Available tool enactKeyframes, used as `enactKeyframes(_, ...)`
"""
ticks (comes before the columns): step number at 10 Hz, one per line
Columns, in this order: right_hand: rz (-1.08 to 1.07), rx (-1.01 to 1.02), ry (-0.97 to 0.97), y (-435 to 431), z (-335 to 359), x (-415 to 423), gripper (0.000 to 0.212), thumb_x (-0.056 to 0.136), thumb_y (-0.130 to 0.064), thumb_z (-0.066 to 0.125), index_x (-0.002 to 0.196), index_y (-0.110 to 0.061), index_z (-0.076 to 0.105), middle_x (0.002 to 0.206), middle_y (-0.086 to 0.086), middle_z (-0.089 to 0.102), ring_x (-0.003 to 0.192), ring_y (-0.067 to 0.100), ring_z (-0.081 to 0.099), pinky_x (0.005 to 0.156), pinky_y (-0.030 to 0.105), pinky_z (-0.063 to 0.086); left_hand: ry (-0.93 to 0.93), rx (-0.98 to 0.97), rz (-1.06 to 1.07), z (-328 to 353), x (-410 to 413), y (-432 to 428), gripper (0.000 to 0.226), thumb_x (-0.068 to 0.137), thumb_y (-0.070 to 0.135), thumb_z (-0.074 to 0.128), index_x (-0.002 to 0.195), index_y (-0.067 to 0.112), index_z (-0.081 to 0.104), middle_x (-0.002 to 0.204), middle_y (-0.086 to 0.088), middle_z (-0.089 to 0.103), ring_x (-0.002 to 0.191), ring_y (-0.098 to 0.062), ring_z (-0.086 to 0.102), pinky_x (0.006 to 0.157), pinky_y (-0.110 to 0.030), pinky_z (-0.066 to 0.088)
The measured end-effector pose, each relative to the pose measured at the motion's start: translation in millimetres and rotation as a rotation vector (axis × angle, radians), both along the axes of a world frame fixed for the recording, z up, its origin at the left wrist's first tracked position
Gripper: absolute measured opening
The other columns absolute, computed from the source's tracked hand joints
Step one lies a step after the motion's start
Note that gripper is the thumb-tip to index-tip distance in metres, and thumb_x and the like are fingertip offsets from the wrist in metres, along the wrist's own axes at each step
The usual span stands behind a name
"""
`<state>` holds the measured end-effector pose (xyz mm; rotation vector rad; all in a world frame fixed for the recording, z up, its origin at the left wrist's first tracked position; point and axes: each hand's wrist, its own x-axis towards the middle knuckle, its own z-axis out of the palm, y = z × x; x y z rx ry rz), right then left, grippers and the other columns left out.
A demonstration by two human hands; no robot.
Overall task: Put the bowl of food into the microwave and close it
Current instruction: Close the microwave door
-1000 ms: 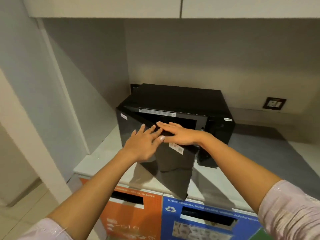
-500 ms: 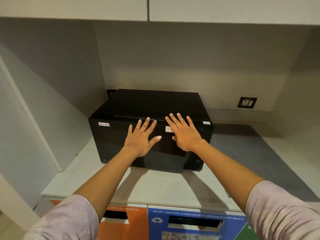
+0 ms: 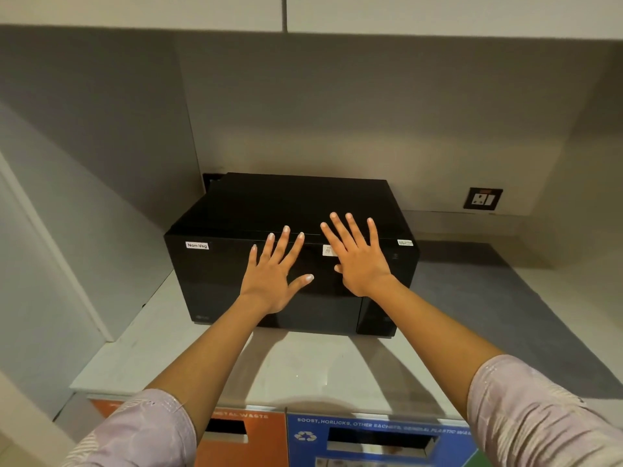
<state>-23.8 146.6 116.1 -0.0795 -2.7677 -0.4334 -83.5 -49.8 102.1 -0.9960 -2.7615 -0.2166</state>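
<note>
A black microwave (image 3: 236, 210) stands on a pale counter, its dark glass door (image 3: 215, 284) flush with the body. A white "Non-Veg" label sits at the door's upper left. My left hand (image 3: 274, 278) lies flat against the middle of the door, fingers spread. My right hand (image 3: 357, 261) rests flat beside it on the door's right part, fingers spread and reaching over the top edge. Neither hand holds anything. The bowl of food is not visible; the dark door hides the inside.
The counter (image 3: 303, 369) runs out to the right with a grey mat (image 3: 488, 315). A wall socket (image 3: 482, 198) is at the back right. Orange (image 3: 249, 439) and blue (image 3: 371, 439) waste bins front the counter below. A cabinet hangs overhead; a wall stands left.
One second ago the door stood half open with both hands on it; it has swung shut. In the last half second both hands have stayed flat on the door.
</note>
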Motion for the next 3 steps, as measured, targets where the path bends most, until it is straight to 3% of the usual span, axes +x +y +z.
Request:
enactKeyframes(2,0.019,-0.08,-0.073,1,10,9,0.088,0.094,-0.046,0.046,0.153,-0.023,-0.015,0.163,0.008,-0.016,0.15,0.031,-0.014,0.113,0.058,-0.015,-0.002,-0.018,0.01,4,6,-1,0.082,0.083,0.073,0.006,0.15,0.034,-0.019,0.161,0.002,-0.022,0.149,-0.024,-0.017,0.118,-0.051,-0.011)
enactKeyframes(3,0.016,-0.233,-0.003,3,20,27,0.087,0.094,-0.054,0.041,0.152,-0.024,-0.016,0.163,0.005,-0.018,0.15,0.027,-0.015,0.111,0.056,-0.018,0.07,0.053,-0.027,12,20,-2,0.081,0.085,0.072,0.007,0.151,0.031,-0.016,0.162,0.002,-0.019,0.15,-0.023,-0.014,0.118,-0.05,-0.011)
